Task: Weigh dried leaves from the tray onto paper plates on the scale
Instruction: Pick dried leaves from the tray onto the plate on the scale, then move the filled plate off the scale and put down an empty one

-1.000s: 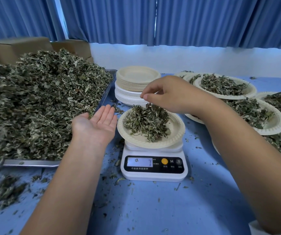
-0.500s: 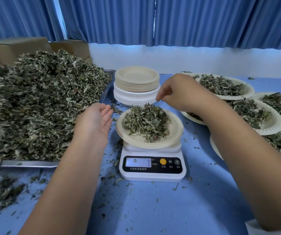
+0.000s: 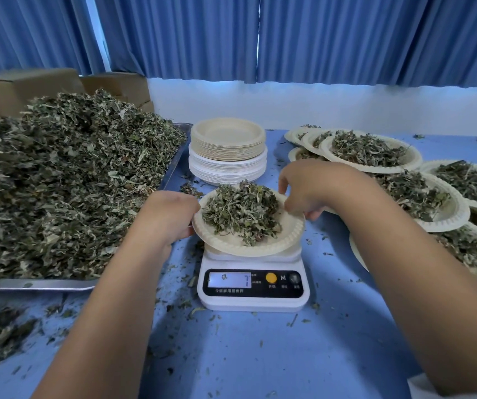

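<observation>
A white digital scale [image 3: 253, 286] stands in the middle of the blue table. Over it sits a cream paper plate [image 3: 231, 243] heaped with dried green leaves [image 3: 241, 210], slightly tilted. My left hand [image 3: 166, 217] grips the plate's left rim. My right hand [image 3: 309, 187] holds the plate's right rim with curled fingers. A metal tray [image 3: 30, 284] at the left carries a big mound of dried leaves [image 3: 58, 182].
A stack of unused paper plates [image 3: 227, 148] stands behind the scale. Several filled plates [image 3: 372, 152] crowd the right side of the table. Cardboard boxes [image 3: 27, 84] sit behind the tray. Leaf crumbs litter the blue tabletop [image 3: 260, 355].
Both hands have come down to the plate and taken hold of its rims; the left palm was facing up beside it, and the right hand hovered above the leaves.
</observation>
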Tool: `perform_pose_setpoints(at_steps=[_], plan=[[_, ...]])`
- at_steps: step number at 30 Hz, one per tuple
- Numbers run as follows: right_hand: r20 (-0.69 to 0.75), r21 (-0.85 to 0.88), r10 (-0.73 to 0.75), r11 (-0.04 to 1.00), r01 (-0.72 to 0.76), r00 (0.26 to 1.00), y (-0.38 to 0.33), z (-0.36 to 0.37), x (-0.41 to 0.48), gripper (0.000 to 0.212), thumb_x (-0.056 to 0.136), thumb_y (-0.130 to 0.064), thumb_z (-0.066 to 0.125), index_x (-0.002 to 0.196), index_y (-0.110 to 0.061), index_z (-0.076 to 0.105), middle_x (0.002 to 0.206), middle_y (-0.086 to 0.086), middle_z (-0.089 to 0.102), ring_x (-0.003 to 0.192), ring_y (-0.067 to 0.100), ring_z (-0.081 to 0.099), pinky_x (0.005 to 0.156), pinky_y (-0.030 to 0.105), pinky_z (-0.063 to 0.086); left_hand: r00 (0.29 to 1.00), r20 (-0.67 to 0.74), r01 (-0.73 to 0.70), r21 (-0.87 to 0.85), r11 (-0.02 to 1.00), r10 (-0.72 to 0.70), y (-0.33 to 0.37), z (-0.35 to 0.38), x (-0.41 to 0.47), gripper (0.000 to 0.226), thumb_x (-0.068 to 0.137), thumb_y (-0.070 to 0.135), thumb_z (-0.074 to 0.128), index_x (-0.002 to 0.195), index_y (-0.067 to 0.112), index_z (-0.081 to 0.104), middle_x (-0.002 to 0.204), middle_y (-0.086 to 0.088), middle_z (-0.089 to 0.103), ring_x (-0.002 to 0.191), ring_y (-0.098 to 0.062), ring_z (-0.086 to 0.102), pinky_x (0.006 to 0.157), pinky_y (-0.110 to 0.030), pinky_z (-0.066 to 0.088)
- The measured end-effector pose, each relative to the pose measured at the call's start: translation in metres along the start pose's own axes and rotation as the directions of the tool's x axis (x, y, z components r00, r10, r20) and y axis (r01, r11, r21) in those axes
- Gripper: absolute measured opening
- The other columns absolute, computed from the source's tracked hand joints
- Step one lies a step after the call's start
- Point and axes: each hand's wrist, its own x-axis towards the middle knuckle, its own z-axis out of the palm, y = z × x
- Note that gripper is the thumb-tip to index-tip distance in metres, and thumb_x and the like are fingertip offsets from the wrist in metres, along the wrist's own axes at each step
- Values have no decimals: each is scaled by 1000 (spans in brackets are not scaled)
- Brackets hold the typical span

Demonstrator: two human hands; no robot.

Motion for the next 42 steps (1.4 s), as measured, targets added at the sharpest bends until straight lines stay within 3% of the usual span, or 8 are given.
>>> perform_pose_setpoints(at_steps=[3, 8, 13, 16, 24, 34, 38, 42], plan=[[14, 51, -11, 999, 10, 1000, 1, 0, -1, 33, 89, -4, 50, 121, -6, 55, 79, 13, 71, 67, 23, 72, 76, 37, 59, 1000, 9, -25, -16, 1000, 25, 1, 1, -3, 22, 90, -1, 52, 73, 9, 62, 88, -11, 67, 79, -21, 64, 74, -35, 58], [-76, 131, -35, 990, 45, 996, 9, -11, -4, 33, 89, -7, 47, 116, -6, 65, 89, 11, 73, 68, 21, 70, 60, 25, 52, 1000, 4, -25, -340, 940, 28, 4, 0, -6, 10, 88, -1, 59, 84, 4, 66, 69, -7, 71, 52, -7, 66, 50, -19, 53], [-231, 350, -2, 933, 85, 973, 31, -27, -10, 30, 85, -4, 49, 109, -17, 62, 73, 5, 65, 49, 15, 56, 45, 19, 44, 997, 43, -32, -529, 848, 64, 9, 10, -9, 12, 88, -1, 59, 99, -1, 66, 75, -9, 74, 61, -10, 69, 55, -21, 54], [-296, 440, 51, 894, 89, 954, 45, -34, -15, 32, 85, -3, 47, 109, -19, 62, 81, 1, 62, 47, 13, 55, 36, 15, 41, 989, 79, -59, -561, 825, 124, 12, 22, -14, 12, 89, -1, 59, 100, -2, 65, 79, -11, 74, 67, -12, 70, 56, -20, 54], [-440, 554, 221, 830, 70, 870, 101, -44, -43, 28, 87, -6, 49, 103, -16, 70, 61, -1, 55, 43, 12, 45, 30, 10, 30, 963, 163, -28, -728, 685, 213, 45, 76, -42, 9, 87, -6, 58, 90, -2, 66, 87, -14, 73, 71, -15, 70, 59, -20, 54], [-498, 690, 489, 723, -14, 717, 214, -44, -75, 24, 83, -5, 53, 90, -11, 75, 37, -14, 47, 35, 2, 37, 30, 11, 27, 894, 380, 92, -676, 731, 239, 75, 176, -94, 10, 90, -9, 52, 95, -6, 59, 77, -11, 73, 71, -14, 72, 68, -25, 59], [-477, 733, 547, 680, -32, 687, 252, -41, -77, 23, 85, -8, 55, 96, -9, 75, 58, -6, 54, 49, 7, 40, 41, 18, 31, 871, 444, 137, -632, 763, 211, 86, 213, -106, 15, 89, -12, 50, 81, -3, 59, 70, -10, 72, 66, -13, 71, 68, -24, 58], [-428, 778, 597, 625, -59, 679, 283, -37, -73, 25, 84, -8, 53, 100, -1, 72, 69, 7, 53, 55, 16, 41, 45, 16, 36, 877, 461, 164, -557, 814, 138, 92, 241, -109, 12, 86, -13, 52, 84, -3, 58, 94, -19, 69, 79, -19, 70, 74, -28, 58]])
